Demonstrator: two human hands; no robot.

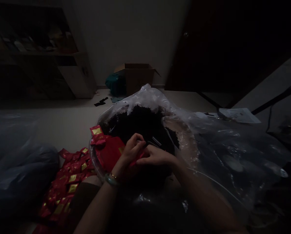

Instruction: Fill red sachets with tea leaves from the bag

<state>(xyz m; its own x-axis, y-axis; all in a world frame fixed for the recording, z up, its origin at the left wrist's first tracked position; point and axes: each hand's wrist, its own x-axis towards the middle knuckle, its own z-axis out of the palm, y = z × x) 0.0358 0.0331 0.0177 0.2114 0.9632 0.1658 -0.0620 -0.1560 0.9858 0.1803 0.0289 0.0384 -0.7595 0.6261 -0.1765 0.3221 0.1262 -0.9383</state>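
In the head view, a clear plastic sheet [149, 93] lines the round tub at centre, seemingly to contain the heap of loose, dark, shredded material [140, 122]. Flat red packets [111, 151] lie at its left rim, presumably within easy reach; gold-labelled red packets [73, 178] pile at lower left. Over the heap, the left hand [133, 147] and right hand [157, 155], fingers curled, appear to pinch a small red packet, mostly hidden.
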